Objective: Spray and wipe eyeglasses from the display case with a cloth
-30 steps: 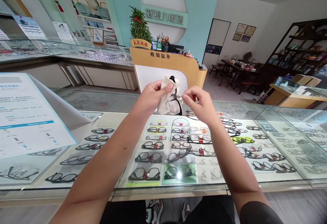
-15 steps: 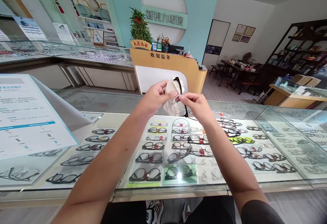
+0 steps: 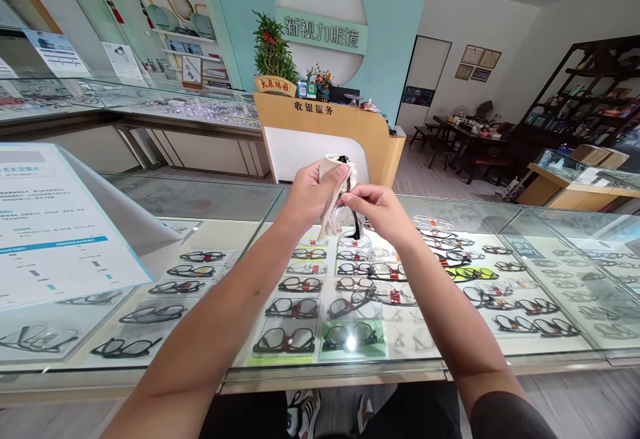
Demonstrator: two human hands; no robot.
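Observation:
Above the glass counter I hold a pair of black-rimmed eyeglasses point(image 3: 357, 227), turned on end with one clear lens showing low down. A cream cleaning cloth point(image 3: 327, 217) is folded over their upper part and hangs beside the lower lens. My left hand point(image 3: 311, 193) is closed on the cloth, thumb pressed over the upper lens area, which is hidden. With thumb and fingertips, my right hand point(image 3: 379, 207) pinches the frame near its middle; the exact grip spot is partly covered.
Under my forearms, a glass display case point(image 3: 420, 367) holds rows of eyeglasses. A folded printed sign point(image 3: 65, 219) stands on its left side. Beyond are a wooden cashier counter point(image 3: 330, 119) with a plant point(image 3: 273, 49), another display case point(image 3: 190, 115) and dark shelves point(image 3: 590, 85).
My left thumb and the cloth have moved up over the upper part of the eyeglasses, covering more of the rim. The eyeglasses have turned slightly, and my right hand has shifted slightly left and down.

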